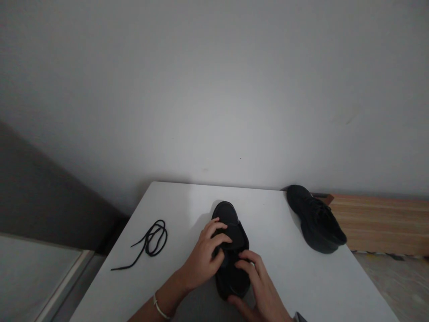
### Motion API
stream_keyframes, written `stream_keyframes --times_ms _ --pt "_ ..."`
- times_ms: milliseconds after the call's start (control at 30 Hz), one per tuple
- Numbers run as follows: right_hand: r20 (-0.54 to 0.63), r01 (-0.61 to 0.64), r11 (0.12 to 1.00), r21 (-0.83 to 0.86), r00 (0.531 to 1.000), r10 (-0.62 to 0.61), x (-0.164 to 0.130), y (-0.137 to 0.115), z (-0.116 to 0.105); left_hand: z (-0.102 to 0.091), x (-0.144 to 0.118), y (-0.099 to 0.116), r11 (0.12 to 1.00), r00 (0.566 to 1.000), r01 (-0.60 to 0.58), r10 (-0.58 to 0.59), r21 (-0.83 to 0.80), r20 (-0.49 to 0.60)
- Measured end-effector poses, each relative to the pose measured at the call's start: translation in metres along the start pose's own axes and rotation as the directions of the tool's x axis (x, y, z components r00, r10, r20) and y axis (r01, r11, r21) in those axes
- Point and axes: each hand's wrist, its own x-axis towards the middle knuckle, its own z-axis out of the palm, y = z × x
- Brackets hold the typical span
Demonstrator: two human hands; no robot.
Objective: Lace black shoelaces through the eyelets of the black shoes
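Observation:
A black shoe (225,212) lies on the white table in front of me, toe pointing to the wall, with no lace visible in it. My left hand (208,254) grips its left side, fingers curled over the tongue (238,238) and thumb by the opening. At the heel end, my right hand (256,281) holds the shoe, with fingers at the right edge of the opening and thumb low at the back. My hands cover much of the shoe's middle. Off to the left, a loose black shoelace (154,239) rests in loops, its two ends trailing toward the lower left.
A second black shoe (313,219), laced, stands near the right edge of the white table (268,219). The grey wall (214,98) rises behind the table. Beyond the right edge are a wooden panel (385,219) and the floor; a pale surface (36,273) is at left.

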Motion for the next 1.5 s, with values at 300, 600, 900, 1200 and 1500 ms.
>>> stream_keyframes --times_ms 300,600,900,1200,1500 --pt "-0.131 0.216 0.964 -0.156 0.963 -0.237 0.016 -0.005 0.011 -0.016 0.0 0.01 1.0 0.993 -0.018 0.017 0.011 0.119" --pt "-0.094 0.221 0.965 -0.139 0.967 -0.235 0.014 0.001 0.007 -0.145 -0.069 -0.069 0.717 0.845 0.532 -0.416 0.45 -0.336" --pt "-0.034 0.206 0.978 -0.042 0.978 -0.207 0.018 -0.01 0.007 -0.145 -0.119 -0.095 0.549 0.758 0.626 -0.594 0.553 -0.269" --pt "-0.029 0.182 0.979 -0.089 0.982 -0.185 0.019 -0.017 0.005 -0.106 -0.107 -0.079 0.409 0.764 0.586 -0.567 0.699 -0.308" --pt "-0.235 0.283 0.957 -0.06 0.928 -0.289 0.02 -0.027 -0.02 -0.13 -0.087 -0.035 0.555 0.762 0.639 -0.55 0.533 -0.341"
